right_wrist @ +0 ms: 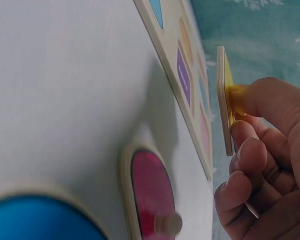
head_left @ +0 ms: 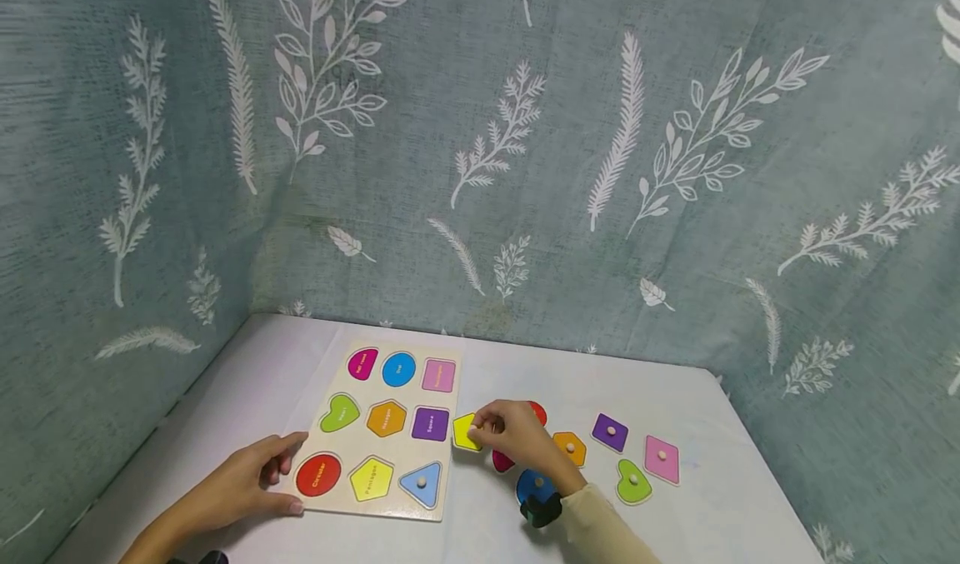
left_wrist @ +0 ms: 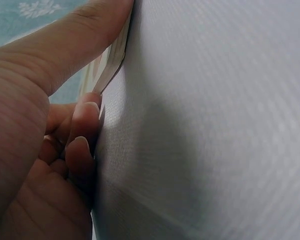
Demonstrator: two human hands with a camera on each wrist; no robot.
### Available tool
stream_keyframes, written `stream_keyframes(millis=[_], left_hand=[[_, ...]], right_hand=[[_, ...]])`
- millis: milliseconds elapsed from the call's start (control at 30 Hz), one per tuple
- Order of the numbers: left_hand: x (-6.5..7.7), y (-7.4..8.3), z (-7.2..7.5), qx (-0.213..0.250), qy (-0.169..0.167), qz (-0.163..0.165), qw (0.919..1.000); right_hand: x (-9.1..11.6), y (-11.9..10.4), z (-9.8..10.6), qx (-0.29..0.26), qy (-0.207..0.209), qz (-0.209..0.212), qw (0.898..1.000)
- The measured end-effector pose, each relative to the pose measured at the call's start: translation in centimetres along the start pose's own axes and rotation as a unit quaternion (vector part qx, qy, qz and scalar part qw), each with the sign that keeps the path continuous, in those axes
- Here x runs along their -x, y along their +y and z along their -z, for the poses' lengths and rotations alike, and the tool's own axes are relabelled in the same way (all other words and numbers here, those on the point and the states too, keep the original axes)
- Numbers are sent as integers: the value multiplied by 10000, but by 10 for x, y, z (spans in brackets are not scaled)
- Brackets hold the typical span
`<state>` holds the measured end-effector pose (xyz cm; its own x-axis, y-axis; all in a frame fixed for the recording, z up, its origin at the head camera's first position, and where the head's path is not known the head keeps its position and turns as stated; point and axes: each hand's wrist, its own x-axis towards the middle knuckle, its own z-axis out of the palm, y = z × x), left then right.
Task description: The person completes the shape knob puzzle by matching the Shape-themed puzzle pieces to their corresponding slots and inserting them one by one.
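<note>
Yellow puzzle piece [head_left: 463, 432] is pinched between the thumb and fingers of the right hand [head_left: 513, 432] – in the right wrist view it is seen nearly edge-on, raised clear of the white tabletop [head_left: 727, 497]. In the head view it is shown just beside the right edge of the pale puzzle board [head_left: 408, 504], level with the purple square recess [head_left: 430, 424]. The board's near left corner is held by the left hand [head_left: 243, 481], with the thumb set against the near edge and the bent fingers against the left side. Nine coloured shapes are laid out on the board in three rows; in the nearest row the light blue triangle [head_left: 427, 491] is fitted with its knob showing, and beside it a yellow pentagon recess [head_left: 371, 478] is left unfilled. To the right of the board, loose knobbed pieces are spread: a purple one [head_left: 620, 436], a pink one [head_left: 667, 470], a green heart [head_left: 637, 492] and an orange one [head_left: 574, 457]. Nearer the right hand, a red piece [head_left: 539, 412], a magenta piece [head_left: 501, 462] and a blue piece [head_left: 527, 487] are partly hidden by the hand and wrist.
</note>
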<state>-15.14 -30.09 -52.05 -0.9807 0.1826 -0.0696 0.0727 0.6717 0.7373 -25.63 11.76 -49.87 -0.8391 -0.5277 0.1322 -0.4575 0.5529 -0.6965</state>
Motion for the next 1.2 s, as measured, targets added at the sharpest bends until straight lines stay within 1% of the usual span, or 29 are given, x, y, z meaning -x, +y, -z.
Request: stream_keyframes(millis=[167,400,567,633,733,833,1067,1200], left_hand=[[1,-2,0,15,17,-159,9999],[3,-2,1,50,11,-71,10000],[2,-3,0,15,0,-106,9999],[2,-3,0,21,-10,-115,9999],[2,-3,1,52,-13,-124,9999],[2,-3,1,4,-3,-210,9998],[3,-2,2,7,4,-117,9999],[2,-2,2,28,-13,-183,9998]], right_hand=[[-3,-6,-10,-32,-66,40,10000],[-8,-17,-26,-88,-224,1,9997],[-11,-25,-36,-19,-286,335,9990],[-11,-28,-39,-56,-331,409,9986],[-12,-33,-45,-186,-451,278,9984],[-13,-37,-52,-219,-515,167,9983],[-17,-47,-65,-153,-694,294,9970],[-18,-51,-70,-180,-833,180,9962]])
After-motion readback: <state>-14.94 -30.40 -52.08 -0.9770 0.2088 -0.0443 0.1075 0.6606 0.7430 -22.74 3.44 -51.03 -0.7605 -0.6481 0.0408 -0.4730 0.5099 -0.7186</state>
